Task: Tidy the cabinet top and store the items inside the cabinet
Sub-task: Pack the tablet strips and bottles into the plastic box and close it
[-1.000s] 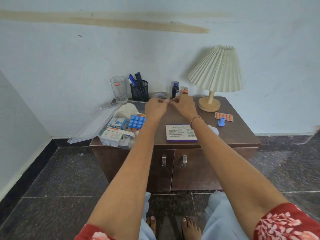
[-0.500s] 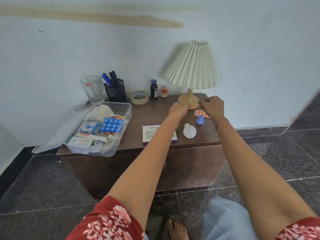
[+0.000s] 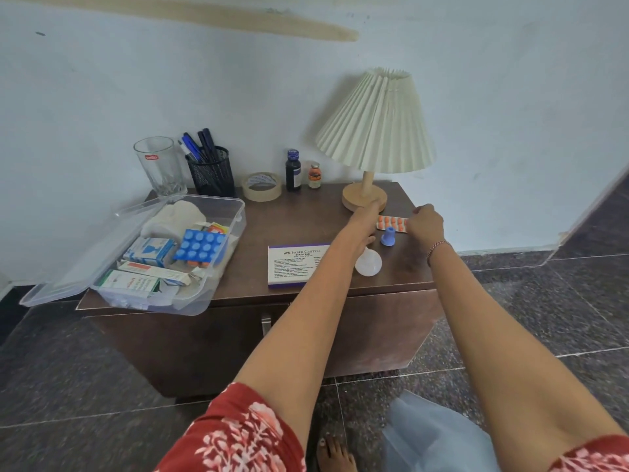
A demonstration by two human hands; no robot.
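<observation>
Soft, even light; the lamp (image 3: pixel 376 120) beyond the fingers (image 3: pixel 420 212) throws a faint shadow leftward on the wall (image 3: pixel 136 80). Edges bow; focus sharp.

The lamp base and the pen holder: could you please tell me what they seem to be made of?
Lamp base: likely light wood, matte; pale tan, no shine. Pen holder: black mesh, probably metal; pens show through its fine grid.

The left hand (image 3: pixel 366 218) reached the round wooden lamp base (image 3: pixel 355 199); the right hand (image 3: pixel 425 222) curled over one end of the orange pill blister strip (image 3: pixel 391 222).
</observation>
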